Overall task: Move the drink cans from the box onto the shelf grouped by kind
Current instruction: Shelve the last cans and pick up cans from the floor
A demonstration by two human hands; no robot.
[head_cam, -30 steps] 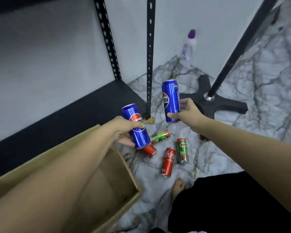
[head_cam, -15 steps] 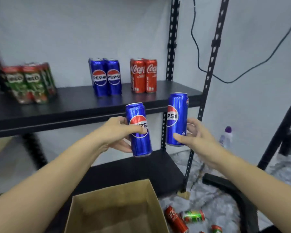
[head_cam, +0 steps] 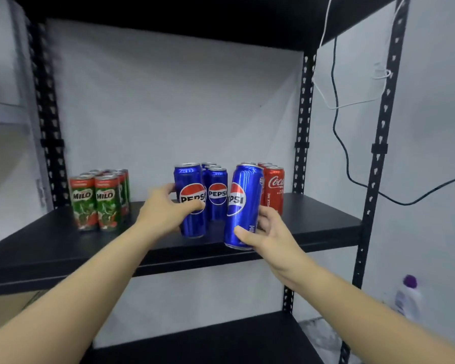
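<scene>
My left hand (head_cam: 166,208) grips a blue Pepsi can (head_cam: 191,224) held upright at the black shelf board (head_cam: 321,222), just left of the standing Pepsi cans (head_cam: 217,195). A second blue Pepsi can (head_cam: 243,206), tilted a little to the right, is in my right hand (head_cam: 268,232) over the shelf's front edge. Behind it stand red Coca-Cola cans (head_cam: 273,187). A group of green Milo cans (head_cam: 97,200) stands at the shelf's left. The box is out of view except a brown corner (head_cam: 13,306) under the shelf at left.
Black perforated uprights (head_cam: 302,122) frame the shelf. A lower black shelf (head_cam: 221,342) lies below. Black and white cables (head_cam: 339,122) hang on the wall at right. A white bottle with a purple cap (head_cam: 407,298) stands on the floor at the right.
Both hands have carried their Pepsi cans up and forward from beside the box to the middle shelf. My view has risen from the floor to the shelf.
</scene>
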